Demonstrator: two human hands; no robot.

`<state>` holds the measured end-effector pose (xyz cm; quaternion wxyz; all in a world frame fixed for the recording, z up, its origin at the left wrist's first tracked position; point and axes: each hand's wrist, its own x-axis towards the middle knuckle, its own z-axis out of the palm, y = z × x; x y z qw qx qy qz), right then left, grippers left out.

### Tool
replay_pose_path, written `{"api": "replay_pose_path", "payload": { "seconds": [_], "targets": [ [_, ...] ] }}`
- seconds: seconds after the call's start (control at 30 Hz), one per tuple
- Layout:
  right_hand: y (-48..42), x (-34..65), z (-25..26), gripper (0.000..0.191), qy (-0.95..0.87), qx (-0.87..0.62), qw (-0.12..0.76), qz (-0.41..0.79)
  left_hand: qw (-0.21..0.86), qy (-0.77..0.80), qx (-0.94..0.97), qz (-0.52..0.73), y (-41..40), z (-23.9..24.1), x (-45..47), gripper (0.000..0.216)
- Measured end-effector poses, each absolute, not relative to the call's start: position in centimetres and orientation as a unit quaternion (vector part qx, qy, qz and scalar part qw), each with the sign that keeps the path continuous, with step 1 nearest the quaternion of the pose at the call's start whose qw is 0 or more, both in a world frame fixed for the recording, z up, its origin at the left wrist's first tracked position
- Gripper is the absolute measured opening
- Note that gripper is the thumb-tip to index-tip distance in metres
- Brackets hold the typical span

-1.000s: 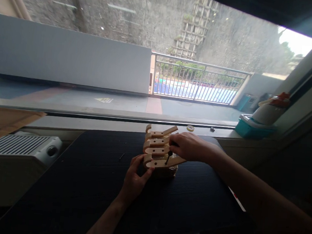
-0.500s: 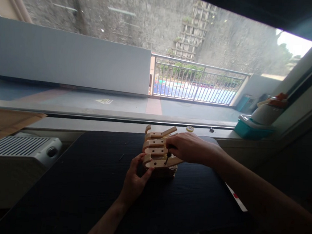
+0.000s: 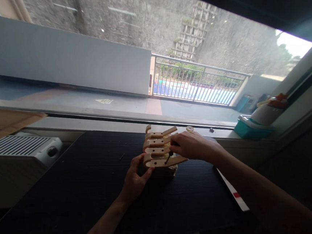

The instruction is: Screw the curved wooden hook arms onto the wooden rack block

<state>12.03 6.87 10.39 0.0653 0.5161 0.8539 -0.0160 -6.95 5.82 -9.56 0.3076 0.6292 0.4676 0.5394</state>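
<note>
My left hand (image 3: 135,177) grips the curled end of the nearest wooden hook (image 3: 158,164), fingers behind and thumb in front. That hook lies across a block (image 3: 163,172) that looks wrapped in clear film. My right hand (image 3: 187,145) is closed around a small dark screwdriver (image 3: 169,157), its handle mostly hidden by the fingers. The screwdriver's tip meets the right-hand hole of the nearest hook, and its shaft leans a little to the right. Behind, several similar pale wooden hooks (image 3: 155,142) stand in a row, each with dark holes.
A dark screw (image 3: 122,156) lies on the black table (image 3: 84,183), left of the hooks. A tape roll (image 3: 190,128) and a small metal piece (image 3: 212,130) rest on the windowsill. A white strip (image 3: 234,193) is at the right; a radiator (image 3: 33,146) stands left.
My right hand has shifted slightly to the right and up, and the screwdriver now leans more to the right. My left hand keeps its grip in the same place.
</note>
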Motion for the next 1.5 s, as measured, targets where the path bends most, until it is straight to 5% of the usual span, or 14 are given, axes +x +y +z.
{"api": "replay_pose_path", "payload": {
  "seconds": [0.73,1.5],
  "targets": [
    [6.1,12.3,7.4,0.024,0.839,0.541,-0.049,0.025,0.296,0.457,0.642,0.54,5.9,-9.5,-7.0,0.041],
    [6.1,12.6,8.8,0.024,0.848,0.53,-0.009,-0.001,0.286,0.479,0.634,0.535,5.7,-9.2,-7.0,0.048]
  ]
}}
